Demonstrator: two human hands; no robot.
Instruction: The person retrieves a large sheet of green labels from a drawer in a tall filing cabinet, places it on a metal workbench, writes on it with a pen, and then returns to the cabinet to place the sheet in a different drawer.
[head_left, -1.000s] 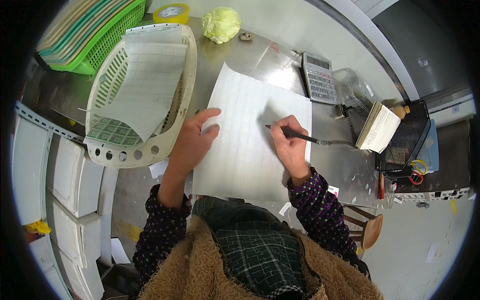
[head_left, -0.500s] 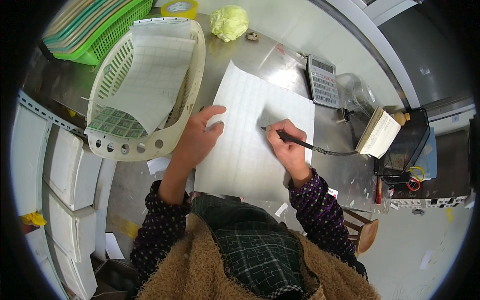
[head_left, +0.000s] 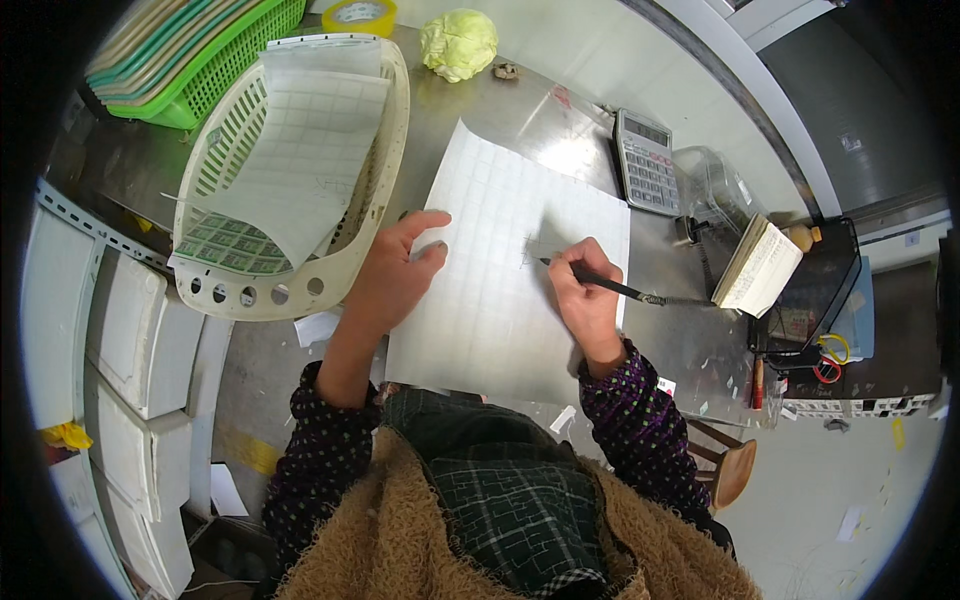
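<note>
A large white sheet of paper (head_left: 470, 310) with faint grid lines lies on the metal table in front of me. My right hand (head_left: 588, 296) is closed round a black pen (head_left: 605, 283), its tip at the sheet beside a few dark handwritten strokes (head_left: 532, 253). A coiled cord runs from the pen's rear end to the right. My left hand (head_left: 395, 272) rests at the sheet's left edge, thumb and forefinger apart, holding nothing. Just left of it stands a white plastic basket (head_left: 398, 120) with papers (head_left: 300, 150) and a green printed sheet (head_left: 232, 245) inside.
At the back are a green basket (head_left: 215, 85) of stacked trays, a yellow tape roll (head_left: 358, 16) and a cabbage (head_left: 458, 46). To the right stand a calculator (head_left: 646, 162), a clear plastic container (head_left: 715, 185), a notepad (head_left: 757, 268), scissors (head_left: 830, 360) and a wooden stool (head_left: 733, 472).
My right hand and the pen have moved slightly to the right, and more dark strokes show on the sheet. The left hand stays almost in place.
</note>
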